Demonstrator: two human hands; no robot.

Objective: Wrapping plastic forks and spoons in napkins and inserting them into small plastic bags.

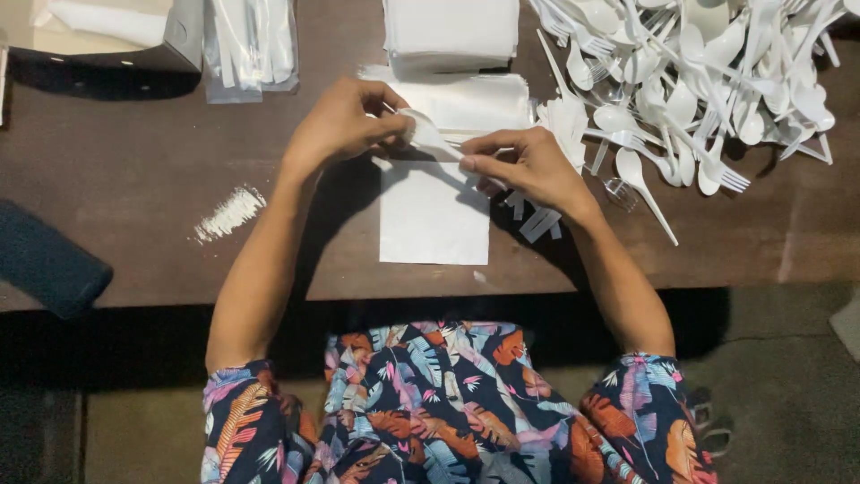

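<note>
A white plastic spoon (428,134) sits at upper centre of the frame, above a white napkin (434,215) on the brown desk (143,188). The left hand (340,121) pinches its bowl with closed fingers. The right hand (528,166), fingers curled shut, grips its handle.

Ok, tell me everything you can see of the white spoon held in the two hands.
The white spoon looks like thin disposable plastic, one piece, with a rounded bowl and a slim handle. It lies tilted, bowl toward the left hand, whose fingertips pinch it; the handle runs down to the right hand, which grips it and hides its end. It is held just above a white napkin lying flat on the brown table.
</note>
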